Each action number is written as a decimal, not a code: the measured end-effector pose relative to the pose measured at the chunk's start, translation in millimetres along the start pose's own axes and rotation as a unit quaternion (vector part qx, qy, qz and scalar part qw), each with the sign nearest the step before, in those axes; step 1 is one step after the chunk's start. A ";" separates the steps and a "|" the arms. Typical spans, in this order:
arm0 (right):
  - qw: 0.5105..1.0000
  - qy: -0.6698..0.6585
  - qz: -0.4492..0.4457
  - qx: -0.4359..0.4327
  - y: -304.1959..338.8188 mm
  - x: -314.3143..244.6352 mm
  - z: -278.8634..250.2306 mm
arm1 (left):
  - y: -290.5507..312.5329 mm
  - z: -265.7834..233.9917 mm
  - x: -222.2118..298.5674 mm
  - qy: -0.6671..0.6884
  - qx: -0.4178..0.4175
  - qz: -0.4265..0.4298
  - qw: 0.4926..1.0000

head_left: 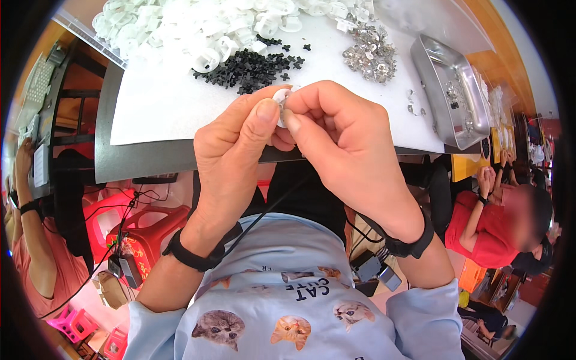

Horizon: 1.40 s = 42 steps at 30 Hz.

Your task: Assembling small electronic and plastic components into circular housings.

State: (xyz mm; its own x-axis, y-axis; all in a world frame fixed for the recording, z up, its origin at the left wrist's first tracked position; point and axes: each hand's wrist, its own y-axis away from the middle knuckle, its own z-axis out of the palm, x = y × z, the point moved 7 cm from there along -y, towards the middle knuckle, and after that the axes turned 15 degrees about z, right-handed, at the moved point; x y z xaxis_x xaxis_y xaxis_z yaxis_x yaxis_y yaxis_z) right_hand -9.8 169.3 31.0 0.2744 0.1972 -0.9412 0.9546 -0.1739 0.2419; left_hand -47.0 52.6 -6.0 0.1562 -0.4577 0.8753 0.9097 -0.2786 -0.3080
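Between my two hands, just above the near edge of the white sheet, is a small white plastic part (281, 98). My left hand (234, 135) pinches it between thumb and fingers. From the other side my right hand (345, 129) presses on it with thumb and forefinger; whether a smaller piece is also in those fingers is hidden. Beyond my hands lies a heap of small black cross-shaped pieces (249, 69). Behind it is a large pile of translucent white plastic parts (180, 30). Small shiny metal pieces (370, 55) lie heaped to the right.
A metal tray (425, 78) with a few small pieces stands at the table's right. The white sheet (159, 114) covers much of the dark table (144, 161). Red stools (150, 231) and cables are at lower left. A person in red (480, 231) sits right; another (42, 252) is left.
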 end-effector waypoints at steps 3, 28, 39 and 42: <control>1.000 0.022 -0.007 -0.011 2.2 0.0 -1.3 | -0.7 1.4 1.1 -0.004 -0.004 -0.004 1.000; 0.999 0.031 0.020 -0.019 -22.9 -22.9 -46.3 | 4.1 0.0 1.4 0.026 -0.039 -0.027 0.999; 0.848 0.487 -0.205 -0.036 -58.1 -30.4 -0.4 | 4.6 1.7 -0.1 0.044 -0.063 -0.033 0.996; 0.839 0.501 -0.212 -0.024 -59.4 -29.9 6.4 | 4.3 -0.2 -0.9 0.038 -0.061 -0.034 0.997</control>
State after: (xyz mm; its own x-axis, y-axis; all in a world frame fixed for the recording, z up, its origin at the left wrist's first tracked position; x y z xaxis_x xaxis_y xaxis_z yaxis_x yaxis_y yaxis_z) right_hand -75.5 167.5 43.2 -0.1538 0.9478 -0.2792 0.9880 0.1507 -0.0327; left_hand -43.2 51.7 -8.2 0.0616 -0.4945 0.8670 0.8628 -0.4103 -0.2953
